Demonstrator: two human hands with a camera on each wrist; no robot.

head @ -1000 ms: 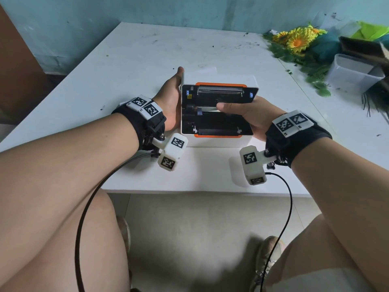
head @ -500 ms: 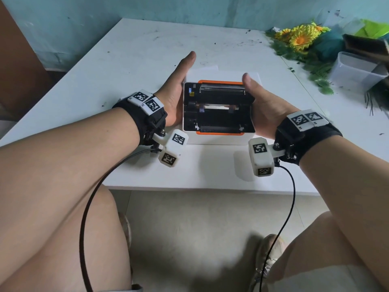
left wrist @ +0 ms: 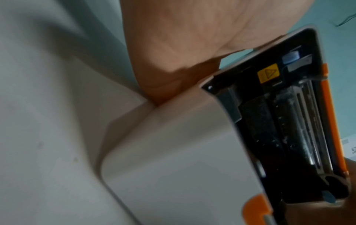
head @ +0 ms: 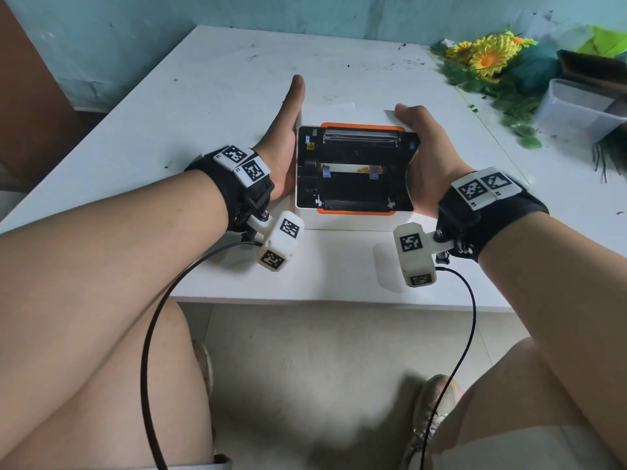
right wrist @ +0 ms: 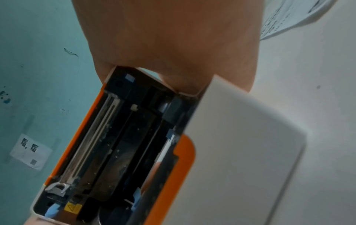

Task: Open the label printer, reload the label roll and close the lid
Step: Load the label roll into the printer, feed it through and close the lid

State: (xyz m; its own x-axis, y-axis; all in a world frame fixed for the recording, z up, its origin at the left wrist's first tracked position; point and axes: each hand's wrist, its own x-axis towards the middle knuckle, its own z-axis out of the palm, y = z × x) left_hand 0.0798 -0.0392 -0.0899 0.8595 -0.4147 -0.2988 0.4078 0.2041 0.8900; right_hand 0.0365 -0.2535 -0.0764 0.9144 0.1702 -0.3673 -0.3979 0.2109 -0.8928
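A white label printer [head: 353,222] with orange trim stands near the table's front edge, its lid [head: 356,144] raised so the black inside faces me. A pale label strip [head: 349,168] lies between two blue guides. My left hand [head: 285,144] presses flat against the lid's left side, one digit pointing straight away from me. At the lid's right side my right hand [head: 427,157] holds on, thumb bent over the top corner; its other fingers are hidden behind. The left wrist view has the palm [left wrist: 183,38] touching the lid corner [left wrist: 212,82]. In the right wrist view the palm [right wrist: 173,38] meets the lid [right wrist: 115,144].
Artificial sunflowers and greenery [head: 488,59] lie at the table's back right, beside a clear plastic tub [head: 576,110]. Loose printed paper [right wrist: 289,19] lies behind the printer. A teal wall [head: 135,35] backs the white table [head: 220,96]. My knees are under the front edge.
My right hand left the open compartment and went to the lid's right side. The left hand slid forward along the left side, its digit now straight.
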